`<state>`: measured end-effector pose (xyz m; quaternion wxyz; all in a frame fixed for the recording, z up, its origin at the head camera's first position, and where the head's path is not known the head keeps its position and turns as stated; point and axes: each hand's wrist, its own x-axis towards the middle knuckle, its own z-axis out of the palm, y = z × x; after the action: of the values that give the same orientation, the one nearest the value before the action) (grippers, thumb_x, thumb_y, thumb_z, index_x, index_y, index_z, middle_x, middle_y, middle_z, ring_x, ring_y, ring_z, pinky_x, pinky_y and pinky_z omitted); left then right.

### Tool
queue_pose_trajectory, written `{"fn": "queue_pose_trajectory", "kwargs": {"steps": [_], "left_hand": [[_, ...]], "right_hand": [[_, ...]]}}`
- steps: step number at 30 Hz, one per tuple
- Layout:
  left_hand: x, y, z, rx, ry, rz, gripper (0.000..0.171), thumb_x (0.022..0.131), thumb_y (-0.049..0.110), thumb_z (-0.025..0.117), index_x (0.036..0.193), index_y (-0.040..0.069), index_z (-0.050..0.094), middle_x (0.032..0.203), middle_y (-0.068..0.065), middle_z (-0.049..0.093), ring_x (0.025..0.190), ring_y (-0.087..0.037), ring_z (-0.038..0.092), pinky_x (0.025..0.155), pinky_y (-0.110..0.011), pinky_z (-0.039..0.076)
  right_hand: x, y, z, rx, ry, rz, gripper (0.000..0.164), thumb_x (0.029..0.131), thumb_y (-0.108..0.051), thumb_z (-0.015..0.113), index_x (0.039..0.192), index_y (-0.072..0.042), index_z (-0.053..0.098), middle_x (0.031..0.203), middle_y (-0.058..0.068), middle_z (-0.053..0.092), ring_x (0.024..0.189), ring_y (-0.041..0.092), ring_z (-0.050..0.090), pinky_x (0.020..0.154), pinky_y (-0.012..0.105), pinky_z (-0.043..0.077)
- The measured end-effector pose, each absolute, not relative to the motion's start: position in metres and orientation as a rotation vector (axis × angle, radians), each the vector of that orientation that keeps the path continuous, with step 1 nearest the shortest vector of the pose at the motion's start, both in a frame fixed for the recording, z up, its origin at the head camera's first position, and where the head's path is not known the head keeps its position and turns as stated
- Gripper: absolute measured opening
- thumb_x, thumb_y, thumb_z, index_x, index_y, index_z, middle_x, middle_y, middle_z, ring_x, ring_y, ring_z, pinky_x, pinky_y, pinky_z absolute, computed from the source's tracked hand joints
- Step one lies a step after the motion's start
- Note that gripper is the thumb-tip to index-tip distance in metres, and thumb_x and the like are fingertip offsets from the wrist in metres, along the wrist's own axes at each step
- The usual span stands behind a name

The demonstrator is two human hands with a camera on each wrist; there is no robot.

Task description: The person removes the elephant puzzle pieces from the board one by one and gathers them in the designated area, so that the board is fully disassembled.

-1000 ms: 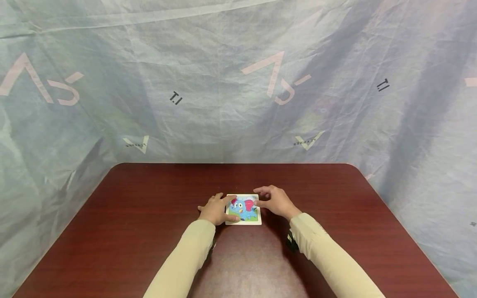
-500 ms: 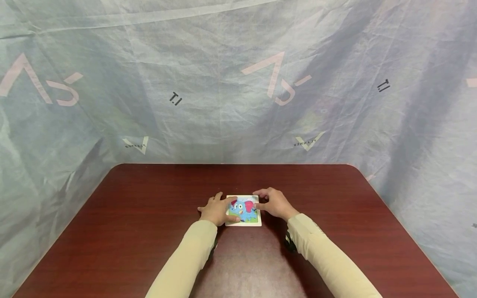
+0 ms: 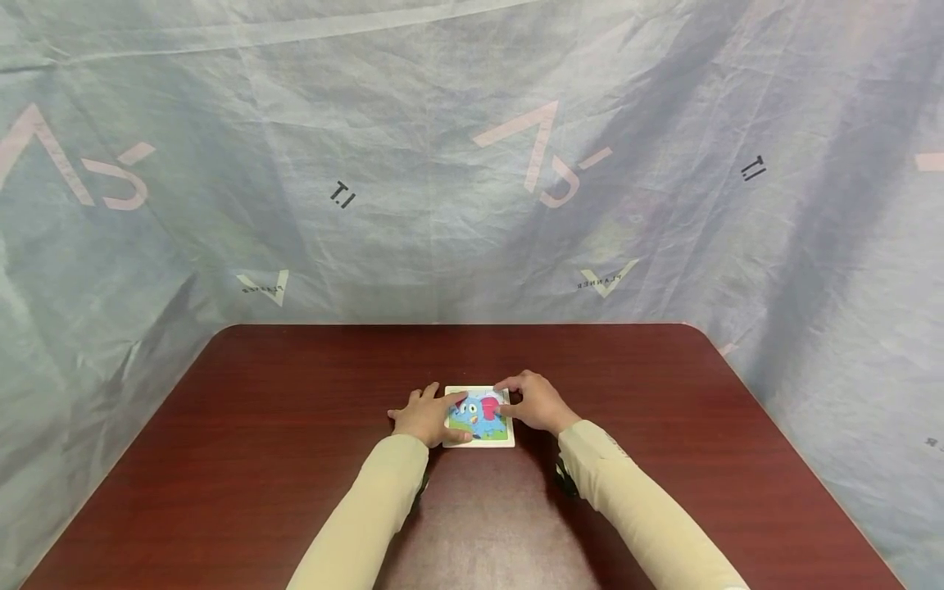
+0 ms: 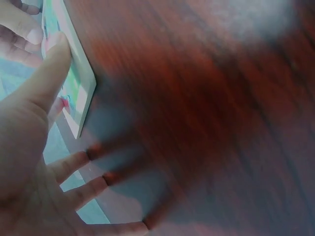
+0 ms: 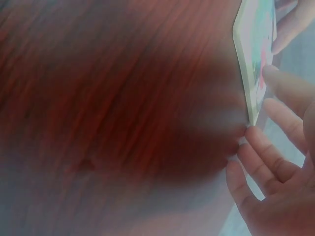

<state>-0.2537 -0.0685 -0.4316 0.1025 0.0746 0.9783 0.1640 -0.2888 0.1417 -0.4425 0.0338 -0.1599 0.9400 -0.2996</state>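
Observation:
A small square jigsaw puzzle (image 3: pixel 475 426) with a pale frame lies flat on the table, its picture a blue elephant with a pink-red ear. My left hand (image 3: pixel 422 418) is spread at its left side; thumb and index finger reach over the frame onto the picture. In the left wrist view the other fingers of the left hand (image 4: pixel 34 147) rest on the table. From the right, my right hand (image 3: pixel 540 401) sets its thumb on the ear and its index finger near the top right corner. The right wrist view shows the right hand's (image 5: pixel 280 162) remaining fingers loosely bent beside the frame.
The dark red wooden table (image 3: pixel 295 459) has rounded far corners. A grey fabric sheet (image 3: pixel 435 164) with printed letters hangs behind it and along the sides. Both forearms wear pale yellow sleeves (image 3: pixel 361 516).
The right hand has moved slightly left, its thumb and index finger farther over the puzzle. The left hand keeps its place on the left side.

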Motion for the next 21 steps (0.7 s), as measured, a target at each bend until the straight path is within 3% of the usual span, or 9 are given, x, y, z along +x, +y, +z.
{"fn": "queue_pose_trajectory", "kwargs": {"steps": [12,21], "left_hand": [[-0.253,-0.084,-0.431,0.258,2.899,0.484,0.074,0.083,0.042,0.085,0.149,0.023,0.055,0.155,-0.023,0.04,0.14,-0.043,0.041,0.101,-0.072,0.039],[-0.252,-0.089,-0.433,0.271,2.902,0.5,0.075,0.082,0.041,0.085,0.148,0.021,0.056,0.154,-0.024,0.041,0.139,-0.045,0.042,0.101,-0.073,0.038]], "right_hand": [[-0.289,0.131,-0.444,-0.488,2.905,-0.871,0.04,0.085,-0.016,0.085,0.122,-0.008,0.074,0.109,0.013,0.062,0.102,0.029,0.059,0.091,0.046,0.051],[-0.288,0.124,-0.445,-0.512,2.891,-0.9,0.04,0.086,-0.015,0.084,0.124,-0.008,0.073,0.113,0.014,0.062,0.106,0.03,0.057,0.094,0.047,0.051]]}}
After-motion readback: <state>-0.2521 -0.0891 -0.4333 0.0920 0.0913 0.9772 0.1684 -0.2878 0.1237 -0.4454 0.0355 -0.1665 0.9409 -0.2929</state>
